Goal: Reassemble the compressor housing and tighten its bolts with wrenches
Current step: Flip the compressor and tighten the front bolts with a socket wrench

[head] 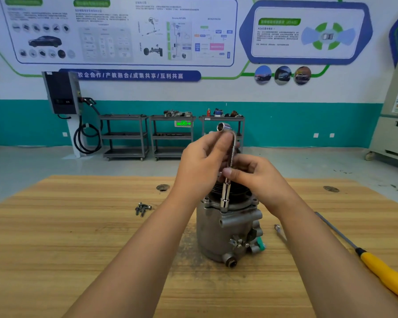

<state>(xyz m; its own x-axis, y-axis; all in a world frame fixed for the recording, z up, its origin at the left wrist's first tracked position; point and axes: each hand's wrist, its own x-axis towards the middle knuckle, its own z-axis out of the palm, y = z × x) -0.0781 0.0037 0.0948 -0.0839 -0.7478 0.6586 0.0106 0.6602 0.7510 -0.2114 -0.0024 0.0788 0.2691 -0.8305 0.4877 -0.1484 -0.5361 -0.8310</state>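
Observation:
A grey metal compressor housing (218, 232) stands upright in the middle of the wooden table (78, 237). A chrome L-shaped socket wrench (225, 198) stands vertically, its lower socket seated on a bolt at the housing's top flange. My left hand (200, 166) grips the wrench's upper bend, where the second socket points up and left. My right hand (251, 173) pinches the shaft lower down with thumb and fingers. Another bolt head (206, 199) sticks up on the flange's left side.
Several loose bolts (143, 208) lie on the table left of the housing. A single bolt (277, 227) lies to its right. A yellow-handled screwdriver (377, 267) lies along the right edge. Two round holes (163, 187) sit in the tabletop. Grey carts stand by the far wall.

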